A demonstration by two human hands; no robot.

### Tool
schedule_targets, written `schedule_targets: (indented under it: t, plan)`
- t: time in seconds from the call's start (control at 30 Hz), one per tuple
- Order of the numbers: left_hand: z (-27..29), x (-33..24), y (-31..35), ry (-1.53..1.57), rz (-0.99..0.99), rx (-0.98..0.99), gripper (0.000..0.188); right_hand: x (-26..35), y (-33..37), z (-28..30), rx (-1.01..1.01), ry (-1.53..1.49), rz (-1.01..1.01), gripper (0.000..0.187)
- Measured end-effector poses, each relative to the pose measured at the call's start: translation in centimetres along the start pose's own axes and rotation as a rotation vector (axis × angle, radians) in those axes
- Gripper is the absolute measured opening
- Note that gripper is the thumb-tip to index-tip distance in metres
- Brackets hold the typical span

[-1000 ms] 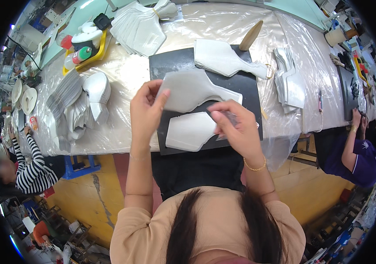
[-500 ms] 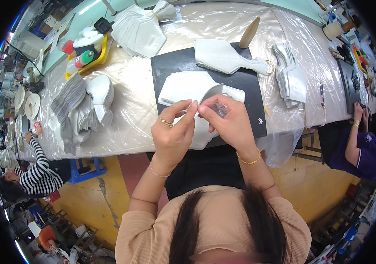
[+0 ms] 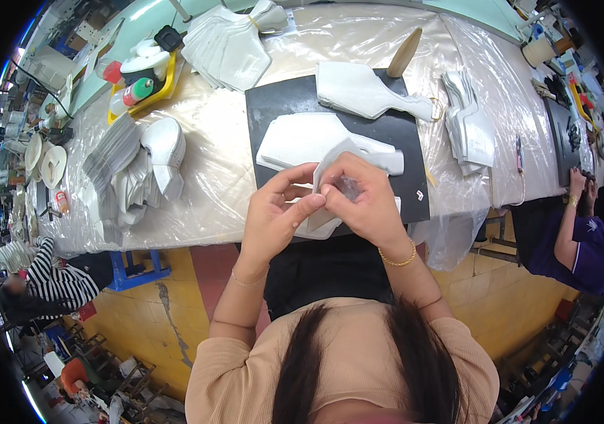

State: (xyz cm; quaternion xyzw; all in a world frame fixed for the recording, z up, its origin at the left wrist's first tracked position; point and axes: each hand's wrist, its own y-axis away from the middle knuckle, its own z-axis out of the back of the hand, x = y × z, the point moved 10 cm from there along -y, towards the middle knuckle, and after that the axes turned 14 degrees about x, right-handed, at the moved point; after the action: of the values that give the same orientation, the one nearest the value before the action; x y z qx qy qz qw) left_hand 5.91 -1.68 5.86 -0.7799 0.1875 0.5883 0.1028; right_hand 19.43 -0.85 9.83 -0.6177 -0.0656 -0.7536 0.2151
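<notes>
Between my hands a thin white cut-out piece [image 3: 330,152] is raised and bent upward. My left hand [image 3: 270,215] pinches its lower edge with thumb and fingers. My right hand [image 3: 367,201] grips the same piece from the other side, and something greyish and see-through shows by its palm; I cannot make out what. Just beyond my hands a stack of white shaped pieces [image 3: 298,134] lies on a black board [image 3: 274,102]. More white pieces [image 3: 322,230] lie partly hidden under my hands. Farther back on the board rests another stack with narrow tails [image 3: 351,88].
A pointed wooden tool [image 3: 404,53] stands behind the board. Fanned white pieces [image 3: 228,49], curved stacks [image 3: 164,148] and another stack [image 3: 468,124] lie around on the plastic-covered table [image 3: 210,205]. A yellow tray [image 3: 168,81] holds bottles. Co-workers sit at both sides.
The white piece has been lifted and bent up higher between my hands. My left hand has turned and its fingers have spread a little along the piece.
</notes>
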Motion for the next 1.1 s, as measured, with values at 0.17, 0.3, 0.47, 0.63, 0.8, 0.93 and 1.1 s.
schedule_targets:
  t: [0.17, 0.3, 0.47, 0.63, 0.8, 0.93, 1.1]
  plan:
    - [2.4, 1.2, 0.0, 0.097, 0.140, -0.015, 0.026, 1.2, 0.8, 0.4, -0.038, -0.160, 0.167, 0.006]
    - [3.0, 0.5, 0.0, -0.010, 0.079, -0.081, 0.023, -1.9, 0.8, 0.0, 0.054, -0.322, -0.136, 0.011]
    - [-0.5, -2.5, 0.8, -0.460, -0.163, -0.062, 0.022, -2.1, 0.7, -0.2, -0.026, -0.198, -0.193, 0.028]
    - [-0.1, -2.0, 1.0, -0.341, -0.143, -0.064, 0.020, -3.2, 1.1, -0.7, 0.035, -0.245, -0.311, 0.026]
    - [3.2, -1.4, 1.5, -0.213, -0.074, -0.195, 0.020, -0.9, 1.9, 0.9, -0.009, -0.121, -0.131, 0.021]
    - [4.9, -2.1, 1.6, -0.342, -0.079, -0.244, 0.020, -3.1, 4.5, 2.6, -0.067, -0.620, -0.221, 0.020]
    - [6.7, -2.6, 2.6, -0.431, -0.062, -0.270, 0.020, -5.4, 8.3, 7.5, -0.205, -0.780, -0.248, 0.023]
